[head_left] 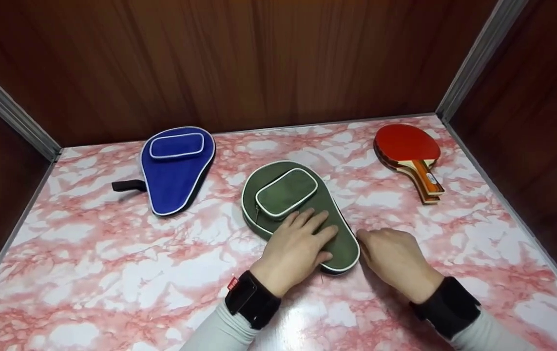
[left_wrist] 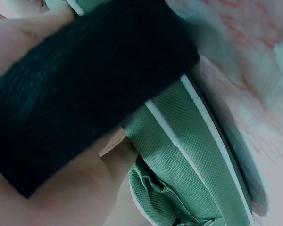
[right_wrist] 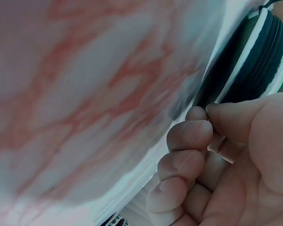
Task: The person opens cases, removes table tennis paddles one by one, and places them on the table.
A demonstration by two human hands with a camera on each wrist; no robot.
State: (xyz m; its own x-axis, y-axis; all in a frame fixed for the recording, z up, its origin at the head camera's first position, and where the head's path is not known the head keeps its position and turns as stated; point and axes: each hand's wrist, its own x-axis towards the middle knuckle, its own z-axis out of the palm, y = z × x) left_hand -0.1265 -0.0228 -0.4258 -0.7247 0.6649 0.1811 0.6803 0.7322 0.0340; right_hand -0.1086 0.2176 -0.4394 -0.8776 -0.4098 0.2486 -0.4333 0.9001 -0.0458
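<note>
A green table tennis bat case (head_left: 336, 243) with white piping and a small front pocket (head_left: 288, 192) lies on the table in front of me. My left hand (head_left: 295, 248) rests flat on its lower half, fingers spread toward the pocket. At the right side of the narrow end is my right hand (head_left: 393, 258), fingers curled. In the right wrist view its thumb (right_wrist: 231, 120) and forefinger pinch at the case's edge, by the dark zipper (right_wrist: 259, 59); the zipper pull is hidden between the fingertips.
Back left lies a blue bat case (head_left: 176, 178) with a black strap (head_left: 128, 185). Two table tennis bats, the upper one a red bat (head_left: 407, 144), are stacked at the back right. Wooden panels (head_left: 278, 63) enclose the pink marbled table (head_left: 127, 287).
</note>
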